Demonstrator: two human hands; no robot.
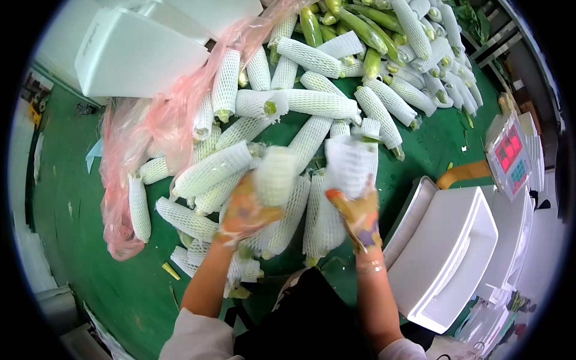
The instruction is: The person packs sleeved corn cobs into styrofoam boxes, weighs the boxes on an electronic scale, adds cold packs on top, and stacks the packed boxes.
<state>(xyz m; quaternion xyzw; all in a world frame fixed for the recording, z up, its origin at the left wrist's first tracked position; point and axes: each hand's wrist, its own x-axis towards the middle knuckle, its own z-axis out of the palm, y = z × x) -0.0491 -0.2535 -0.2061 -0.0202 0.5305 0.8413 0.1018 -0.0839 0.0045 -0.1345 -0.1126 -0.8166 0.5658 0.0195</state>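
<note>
My left hand (249,209), in a patterned glove, is closed round a net-wrapped ear of corn (276,175), blurred by motion. Opposite it, my right hand (357,217), gloved alike, grips the lower end of a white foam net sleeve (348,163); whether corn fills it I cannot tell. Both held things are upright above the heap. Beneath and between the hands lie several more ears in white foam nets (291,219). Another wrapped ear (213,170) rests just left of my left hand.
Green unwrapped ears (363,30) lie at the back among wrapped ones. A pink plastic bag (123,198) drapes along the left. White foam boxes stand back left (141,57) and right (447,258). A scale with a red display (509,150) and metal pan (414,216) is at right.
</note>
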